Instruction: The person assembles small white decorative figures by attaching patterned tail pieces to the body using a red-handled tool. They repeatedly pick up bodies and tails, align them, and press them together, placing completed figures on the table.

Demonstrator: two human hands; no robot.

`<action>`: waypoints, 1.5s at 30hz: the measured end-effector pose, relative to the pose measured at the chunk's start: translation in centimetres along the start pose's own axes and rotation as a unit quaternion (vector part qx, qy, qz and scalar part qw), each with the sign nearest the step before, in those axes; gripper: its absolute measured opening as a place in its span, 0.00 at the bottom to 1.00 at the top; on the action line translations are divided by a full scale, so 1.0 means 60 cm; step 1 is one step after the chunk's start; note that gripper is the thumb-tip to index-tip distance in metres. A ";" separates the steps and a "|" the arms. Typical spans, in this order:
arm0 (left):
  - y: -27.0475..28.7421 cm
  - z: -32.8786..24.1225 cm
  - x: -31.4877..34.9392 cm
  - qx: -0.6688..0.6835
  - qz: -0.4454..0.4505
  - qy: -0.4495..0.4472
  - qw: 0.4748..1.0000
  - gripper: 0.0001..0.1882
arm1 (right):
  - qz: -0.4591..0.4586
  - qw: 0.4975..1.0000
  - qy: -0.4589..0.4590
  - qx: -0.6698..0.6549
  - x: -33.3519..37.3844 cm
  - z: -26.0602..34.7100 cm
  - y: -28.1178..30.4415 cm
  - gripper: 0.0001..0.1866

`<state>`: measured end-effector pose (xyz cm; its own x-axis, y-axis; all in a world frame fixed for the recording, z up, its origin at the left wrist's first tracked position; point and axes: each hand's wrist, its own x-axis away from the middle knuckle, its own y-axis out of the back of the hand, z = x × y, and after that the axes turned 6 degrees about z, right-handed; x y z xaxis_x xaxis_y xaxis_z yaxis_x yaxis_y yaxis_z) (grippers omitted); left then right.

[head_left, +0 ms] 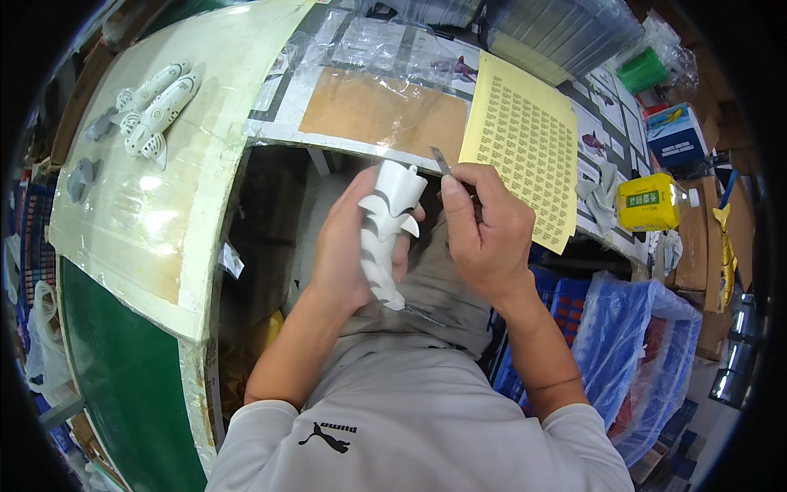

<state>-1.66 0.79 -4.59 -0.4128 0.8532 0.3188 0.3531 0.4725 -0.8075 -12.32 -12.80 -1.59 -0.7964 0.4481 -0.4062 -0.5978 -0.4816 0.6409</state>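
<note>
My left hand (336, 246) is wrapped around a white jointed toy fish body (399, 190), held upright above my lap. Its top end is a smooth hollow-looking section, small fins stick out at the sides, and curved segments run down to a narrow tail end. Between thumb and fingers, my right hand (492, 234) pinches a small thin metal blade (440, 160), tip pointing up and left. The blade is a little right of the toy's top and apart from it. My left fingertips are partly hidden behind the toy.
White toy shells (156, 115) and grey parts (80, 180) lie on the left table (164, 238). Ahead are a brown sheet (381, 111), a yellow label sheet (525, 139) and a clear bin (561, 37). A yellow container (648, 202) and plastic-lined crate (611, 344) stand right.
</note>
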 end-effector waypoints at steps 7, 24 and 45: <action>0.006 0.011 -0.002 -0.011 -0.009 -0.025 1.000 0.18 | 0.046 0.991 0.118 0.042 0.007 0.000 -0.003 0.06; -0.002 0.011 0.001 -0.056 -0.020 -0.036 0.998 0.17 | 0.085 0.983 0.134 0.091 0.001 -0.004 0.002 0.06; -0.004 0.019 -0.001 -0.061 -0.020 -0.040 0.997 0.17 | 0.078 0.982 0.134 0.108 0.003 -0.007 -0.001 0.07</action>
<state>-2.69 0.37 -4.97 -0.4925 0.8148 0.3060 0.4316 0.5339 -0.7270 -12.47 -13.01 -1.95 -0.8894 0.1533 -0.4307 -0.4566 -0.3439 0.8205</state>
